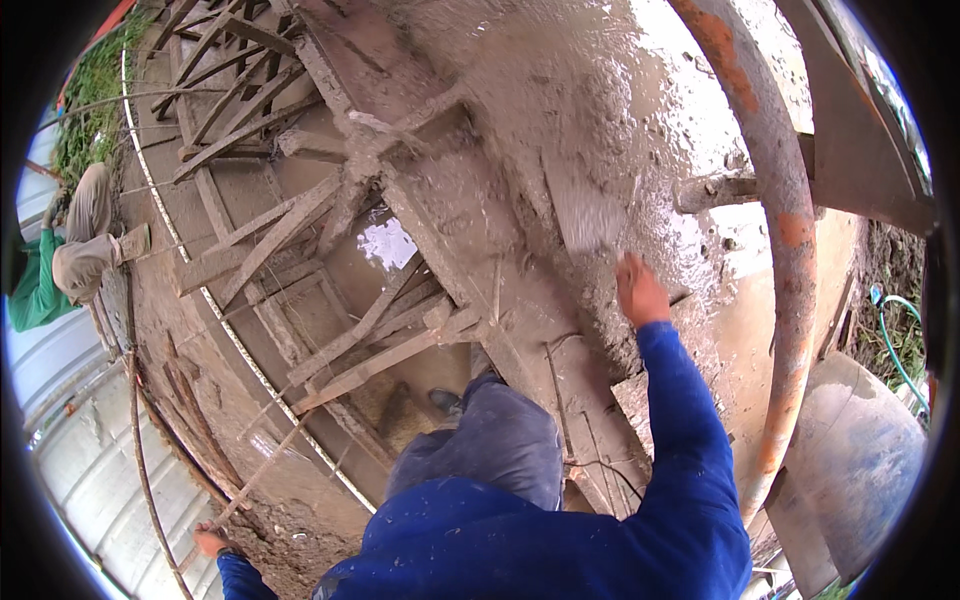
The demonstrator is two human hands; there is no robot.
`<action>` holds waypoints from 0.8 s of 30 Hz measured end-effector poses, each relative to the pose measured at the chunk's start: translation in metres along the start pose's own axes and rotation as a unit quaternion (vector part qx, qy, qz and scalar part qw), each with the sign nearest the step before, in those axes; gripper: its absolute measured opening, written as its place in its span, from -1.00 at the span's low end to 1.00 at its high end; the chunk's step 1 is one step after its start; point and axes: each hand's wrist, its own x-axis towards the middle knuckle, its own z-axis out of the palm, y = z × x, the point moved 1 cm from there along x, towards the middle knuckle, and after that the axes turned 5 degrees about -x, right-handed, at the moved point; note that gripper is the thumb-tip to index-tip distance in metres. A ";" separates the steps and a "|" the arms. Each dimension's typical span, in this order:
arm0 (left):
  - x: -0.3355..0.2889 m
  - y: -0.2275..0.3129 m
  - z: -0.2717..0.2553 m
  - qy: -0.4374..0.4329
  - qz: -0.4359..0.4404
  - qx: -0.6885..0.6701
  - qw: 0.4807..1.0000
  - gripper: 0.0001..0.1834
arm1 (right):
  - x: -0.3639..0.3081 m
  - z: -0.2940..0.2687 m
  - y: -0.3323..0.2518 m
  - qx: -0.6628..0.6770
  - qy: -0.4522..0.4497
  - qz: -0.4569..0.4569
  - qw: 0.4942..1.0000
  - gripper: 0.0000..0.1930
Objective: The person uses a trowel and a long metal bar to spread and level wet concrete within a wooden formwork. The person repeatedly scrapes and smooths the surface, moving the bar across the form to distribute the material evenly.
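Note:
My right hand (642,290) is closed and reaches out over wet grey concrete (660,150). From it extends a flat trowel (592,215), its blade smeared by motion, close to the concrete's edge beside a long board. Far out to the left, my left hand (211,540) is closed round the lower end of a thin wooden stick (265,465). That stick slants up toward the timber bracing (370,375). Mud coats the bracing and the formwork beam (430,235) between my hands.
A thick orange-grey hose (790,220) arcs along the right, near a metal chute (860,110). A rounded, stained metal piece (850,460) lies lower right. Crossed timbers (240,80) and a pale rod (225,325) run along the left. Another person in green (45,275) sits far left.

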 end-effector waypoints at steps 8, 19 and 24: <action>-0.012 -0.004 0.002 0.004 0.008 0.004 1.000 -0.61 | 0.055 -0.058 -0.060 -0.022 -0.022 0.068 0.997 -0.51; -0.012 0.000 -0.004 0.031 0.000 0.012 0.999 -0.61 | 0.067 -0.046 -0.045 -0.026 -0.015 0.069 0.997 -0.52; -0.021 0.001 0.013 0.032 0.010 0.000 0.999 -0.65 | 0.131 -0.067 -0.065 -0.034 0.037 0.085 0.995 -0.54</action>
